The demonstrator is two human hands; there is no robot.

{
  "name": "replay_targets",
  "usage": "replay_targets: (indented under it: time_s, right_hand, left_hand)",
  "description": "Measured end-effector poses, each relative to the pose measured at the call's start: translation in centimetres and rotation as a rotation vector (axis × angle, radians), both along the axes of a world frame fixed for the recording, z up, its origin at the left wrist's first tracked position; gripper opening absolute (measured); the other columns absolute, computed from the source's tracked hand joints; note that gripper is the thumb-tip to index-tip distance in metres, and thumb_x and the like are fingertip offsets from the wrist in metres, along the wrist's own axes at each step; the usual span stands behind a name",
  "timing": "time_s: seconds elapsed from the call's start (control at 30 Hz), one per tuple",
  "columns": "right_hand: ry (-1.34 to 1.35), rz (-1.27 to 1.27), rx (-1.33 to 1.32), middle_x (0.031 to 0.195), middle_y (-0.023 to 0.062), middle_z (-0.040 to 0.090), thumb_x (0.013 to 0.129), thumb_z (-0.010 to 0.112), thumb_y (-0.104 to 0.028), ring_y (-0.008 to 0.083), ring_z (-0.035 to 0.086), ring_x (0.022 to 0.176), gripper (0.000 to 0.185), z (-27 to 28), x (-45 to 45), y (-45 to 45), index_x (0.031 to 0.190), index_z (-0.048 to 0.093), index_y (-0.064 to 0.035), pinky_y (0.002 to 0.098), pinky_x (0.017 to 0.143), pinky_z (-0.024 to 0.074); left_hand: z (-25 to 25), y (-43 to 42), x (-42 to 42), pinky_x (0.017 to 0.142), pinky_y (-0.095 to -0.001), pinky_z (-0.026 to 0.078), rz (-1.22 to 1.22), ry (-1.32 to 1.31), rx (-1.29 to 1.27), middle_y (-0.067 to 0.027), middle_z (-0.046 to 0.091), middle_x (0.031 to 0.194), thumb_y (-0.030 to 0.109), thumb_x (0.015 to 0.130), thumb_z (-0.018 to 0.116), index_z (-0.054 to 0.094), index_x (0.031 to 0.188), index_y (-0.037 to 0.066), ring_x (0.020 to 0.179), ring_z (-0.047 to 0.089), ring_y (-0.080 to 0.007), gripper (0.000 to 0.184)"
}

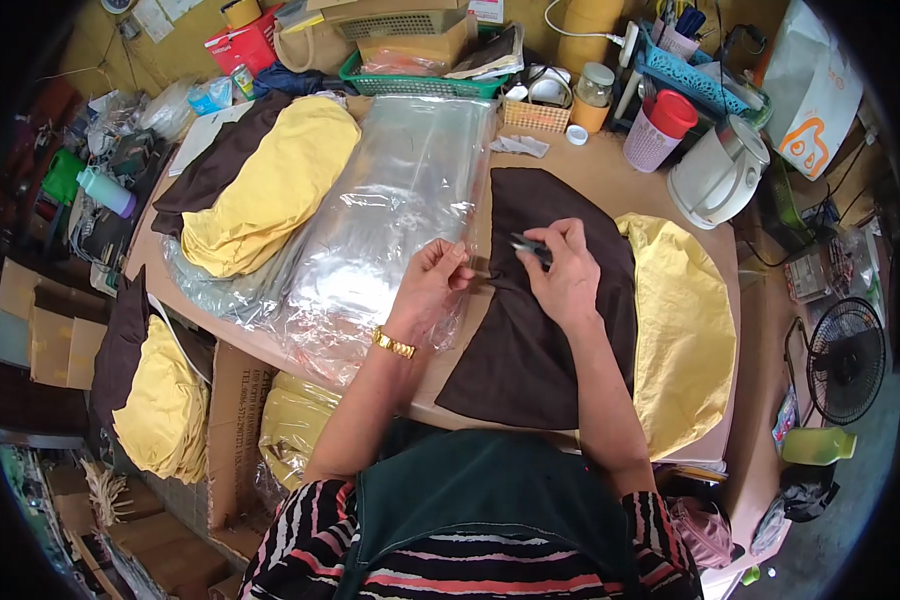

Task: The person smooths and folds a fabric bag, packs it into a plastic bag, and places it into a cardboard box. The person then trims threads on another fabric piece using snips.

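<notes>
Dark brown cloth (530, 360) lies flat on the table in front of me, with a yellow gathered cloth piece (678, 330) along its right side. Over the brown cloth, my right hand (568, 275) is closed around small dark thread snips (532, 247), their tips pointing left. My left hand (432, 285) is pinched at the cloth's left edge. Whatever sits between its fingertips is too small to make out. Beside that hand lies a stack of clear plastic bags (395, 180).
Another brown and yellow cloth bundle (270, 185) rests at the table's left, and one more yellow bundle (160, 400) hangs lower left. Along the back stand a green basket (420, 85), a pink cup (654, 140) and a white kettle (718, 175). A black fan (846, 355) is at right.
</notes>
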State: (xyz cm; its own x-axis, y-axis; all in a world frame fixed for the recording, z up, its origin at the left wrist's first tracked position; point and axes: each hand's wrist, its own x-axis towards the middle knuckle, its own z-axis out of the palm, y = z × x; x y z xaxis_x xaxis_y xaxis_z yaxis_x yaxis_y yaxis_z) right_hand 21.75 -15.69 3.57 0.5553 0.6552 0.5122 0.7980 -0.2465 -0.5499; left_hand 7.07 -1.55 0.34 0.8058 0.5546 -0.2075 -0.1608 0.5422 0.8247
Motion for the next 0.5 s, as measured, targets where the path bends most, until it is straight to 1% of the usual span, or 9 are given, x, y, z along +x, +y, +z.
replay_targets:
  time_s: [0.03,0.07,0.1,0.13,0.17,0.3,0.37,0.5]
  right_hand:
    - [-0.061,0.056,0.029,0.088,0.0071,0.056,0.073,0.077,-0.01,0.0252,0.061,0.07,0.023,0.2,-0.3,-0.1,0.091,0.064,-0.0076,0.035,0.064,0.0491]
    - [-0.058,0.059,0.028,0.088,0.0071,0.056,0.073,0.077,-0.01,0.0252,0.061,0.07,0.023,0.3,-0.7,-0.1,0.091,0.064,-0.0076,0.035,0.064,0.0491]
    - [-0.07,0.082,0.014,0.087,0.0058,0.056,0.071,0.077,-0.011,0.0258,0.061,0.069,0.024,0.4,-1.1,-0.1,0.092,0.064,-0.0097,0.0365,0.064,0.0488]
    - [-0.082,0.104,0.002,0.087,0.0045,0.055,0.07,0.077,-0.012,0.0264,0.06,0.068,0.026,0.5,-1.5,-0.1,0.092,0.063,-0.0117,0.0379,0.065,0.0484]
    - [-0.089,0.107,0.012,0.084,0.0047,0.055,0.07,0.077,-0.012,0.0262,0.059,0.066,0.025,0.6,-1.8,0.0,0.089,0.06,-0.0111,0.0377,0.064,0.0474]
    - [-0.116,0.114,-0.021,0.082,0.0046,0.054,0.07,0.077,-0.011,0.026,0.059,0.065,0.027,0.9,-2.3,0.2,0.086,0.055,-0.0098,0.0377,0.063,0.0468]
    - [-0.172,0.077,-0.023,0.08,0.0054,0.056,0.07,0.078,-0.01,0.0266,0.06,0.067,0.03,1.1,-2.5,0.3,0.084,0.052,-0.0073,0.0363,0.06,0.0473]
    - [-0.146,0.09,-0.039,0.079,0.0058,0.056,0.07,0.078,-0.01,0.0269,0.06,0.066,0.03,0.9,-2.3,0.3,0.083,0.051,-0.0068,0.0368,0.06,0.0474]
  left_hand:
    - [-0.1,0.0,-0.1,0.065,-0.0207,0.048,0.03,0.045,0.122,-0.0049,0.064,0.089,0.021,0.098,0.055,0.055,0.086,0.007,0.07,0.059,-0.0084,0.019]
    - [0.1,-0.1,-0.1,0.061,-0.019,0.043,0.06,0.092,0.243,-0.0009,0.061,0.08,0.023,0.098,0.057,0.055,0.084,0.008,0.064,0.053,-0.0058,0.02]
    - [0.3,-0.3,-0.2,0.061,-0.019,0.043,0.062,0.094,0.241,-0.0009,0.061,0.08,0.023,0.098,0.057,0.055,0.084,0.008,0.064,0.053,-0.0058,0.02]
    - [0.6,-0.4,-0.2,0.059,-0.0189,0.039,0.061,0.106,0.251,0.0018,0.057,0.074,0.025,0.097,0.058,0.056,0.084,0.009,0.062,0.049,-0.0046,0.021]
    - [0.8,-0.5,-0.2,0.057,-0.0187,0.036,0.059,0.116,0.262,0.0044,0.052,0.069,0.026,0.097,0.059,0.056,0.083,0.009,0.06,0.045,-0.0034,0.022]
    - [1.0,-0.6,-0.1,0.057,-0.0192,0.035,0.055,0.128,0.291,0.0041,0.052,0.068,0.026,0.097,0.059,0.057,0.082,0.009,0.061,0.045,-0.0034,0.022]
    - [1.3,-0.7,-0.1,0.056,-0.0195,0.036,0.031,0.141,0.288,0.0043,0.052,0.068,0.026,0.096,0.059,0.057,0.082,0.009,0.061,0.045,-0.0034,0.022]
    - [1.8,-1.0,-0.1,0.056,-0.0196,0.036,-0.002,0.127,0.319,0.0042,0.052,0.068,0.025,0.096,0.059,0.057,0.082,0.008,0.061,0.045,-0.0034,0.022]
